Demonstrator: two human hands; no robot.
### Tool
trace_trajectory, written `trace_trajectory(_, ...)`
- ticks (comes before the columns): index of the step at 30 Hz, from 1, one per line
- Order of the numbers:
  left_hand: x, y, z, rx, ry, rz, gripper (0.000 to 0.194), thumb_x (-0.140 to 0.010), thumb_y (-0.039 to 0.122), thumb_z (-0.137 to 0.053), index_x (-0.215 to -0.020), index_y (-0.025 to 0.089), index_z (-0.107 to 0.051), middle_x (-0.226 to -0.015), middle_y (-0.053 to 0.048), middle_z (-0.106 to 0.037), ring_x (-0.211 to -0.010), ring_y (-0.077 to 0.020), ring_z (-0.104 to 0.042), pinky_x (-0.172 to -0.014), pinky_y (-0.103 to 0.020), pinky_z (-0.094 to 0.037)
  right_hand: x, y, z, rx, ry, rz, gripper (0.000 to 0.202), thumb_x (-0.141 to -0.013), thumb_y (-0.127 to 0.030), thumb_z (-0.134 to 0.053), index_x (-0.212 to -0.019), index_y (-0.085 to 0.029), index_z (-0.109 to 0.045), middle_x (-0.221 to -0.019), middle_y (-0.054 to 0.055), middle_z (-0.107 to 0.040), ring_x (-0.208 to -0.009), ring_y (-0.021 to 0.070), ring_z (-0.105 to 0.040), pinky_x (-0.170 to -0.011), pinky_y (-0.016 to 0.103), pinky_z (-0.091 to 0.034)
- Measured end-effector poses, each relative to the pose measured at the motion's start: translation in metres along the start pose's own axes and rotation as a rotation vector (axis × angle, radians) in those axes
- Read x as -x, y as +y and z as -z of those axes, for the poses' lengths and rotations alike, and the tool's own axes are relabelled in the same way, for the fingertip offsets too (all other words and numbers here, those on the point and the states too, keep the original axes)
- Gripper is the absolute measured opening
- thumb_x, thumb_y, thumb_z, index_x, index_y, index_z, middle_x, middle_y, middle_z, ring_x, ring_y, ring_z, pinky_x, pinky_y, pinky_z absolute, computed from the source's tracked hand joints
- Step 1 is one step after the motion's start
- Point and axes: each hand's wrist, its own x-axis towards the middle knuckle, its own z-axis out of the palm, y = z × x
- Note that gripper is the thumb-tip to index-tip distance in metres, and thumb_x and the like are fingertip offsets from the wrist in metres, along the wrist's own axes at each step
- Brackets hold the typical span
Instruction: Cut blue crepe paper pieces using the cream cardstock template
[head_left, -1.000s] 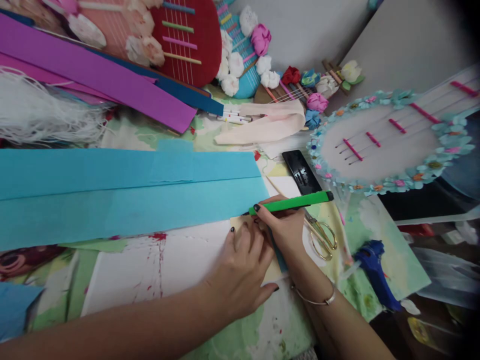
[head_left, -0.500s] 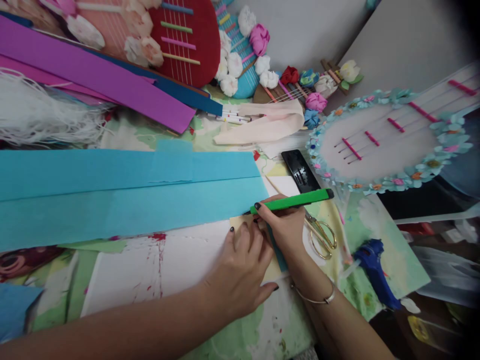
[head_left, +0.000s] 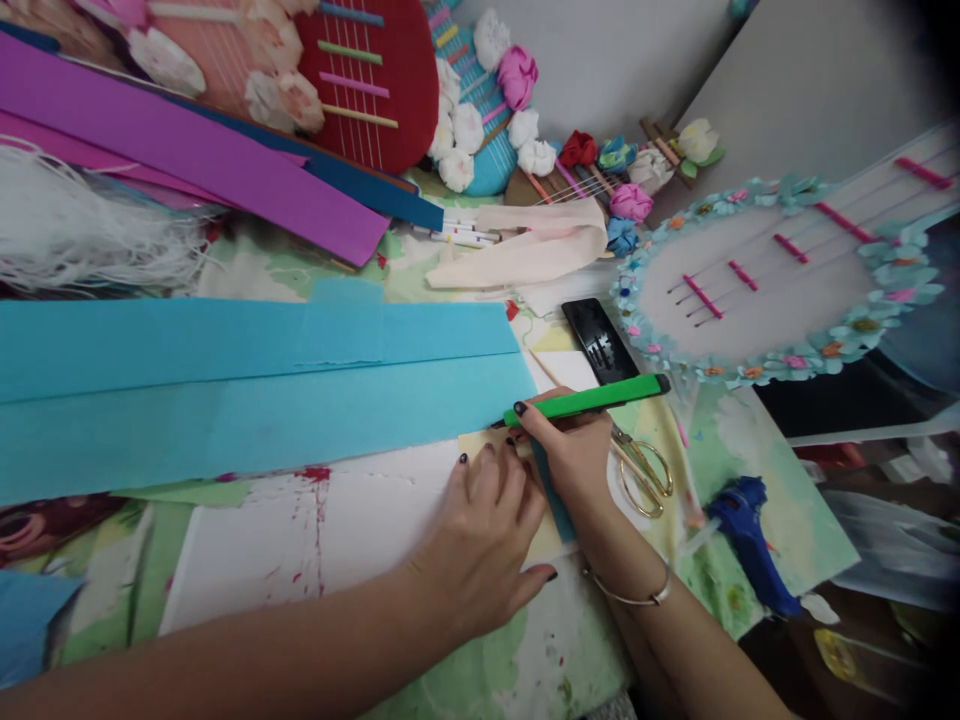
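Observation:
My right hand (head_left: 576, 450) grips a green marker (head_left: 592, 400), its dark tip pointing left at the corner where light blue crepe paper (head_left: 225, 420) meets a pale yellow card (head_left: 545, 545). Whether the tip touches is too small to tell. Spread flat, my left hand (head_left: 487, 530) presses on the yellow card and hides much of it. Beneath lies a white board (head_left: 247, 560) with red stains. A dark teal strip (head_left: 559, 515) runs along the card's right side, partly behind my right wrist. The crepe paper stretches left in long folded layers.
Gold-handled scissors (head_left: 645, 475) and a black phone-like slab (head_left: 598, 340) lie right of my hands. Farther right is a blue glue gun (head_left: 754, 545). Purple sheets (head_left: 225, 160), white string (head_left: 90, 225) and flower-trimmed, instrument-shaped crafts (head_left: 757, 290) line the back and right.
The marker has shifted very slightly right and up with my right hand. My left hand stays in place on the card.

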Motion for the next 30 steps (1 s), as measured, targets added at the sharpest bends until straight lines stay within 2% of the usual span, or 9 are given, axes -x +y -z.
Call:
trace_trajectory(16,-0.0003,0.0006,-0.0005,0.001,0.008,-0.002,0.07,-0.085,0.065,-0.052,-0.124,0.008,-0.058,-0.135,-0.026,-0.055,-0.122,-0.0442,-0.05,-0.092,-0.056,-0.045,-0.0011,0.0006,0.002,0.073,0.013,0.043,0.022,-0.071,-0.033,-0.078,-0.068,-0.016,-0.065,-0.057,0.002,-0.068,-0.054,0.0166,-0.065,-0.056,0.027,-0.053)
trace_trajectory(30,-0.0004,0.0,-0.0028,0.008,-0.012,-0.002,0.068,-0.085,0.065,-0.05,-0.122,0.009,-0.059,-0.135,-0.026,-0.054,-0.125,-0.0448,-0.048,-0.094,-0.056,-0.043,-0.002,0.0044,0.0023,0.044,0.054,0.056,0.021,-0.07,-0.031,-0.078,-0.069,-0.015,-0.066,-0.057,0.002,-0.068,-0.052,0.0161,-0.064,-0.053,0.026,-0.052)
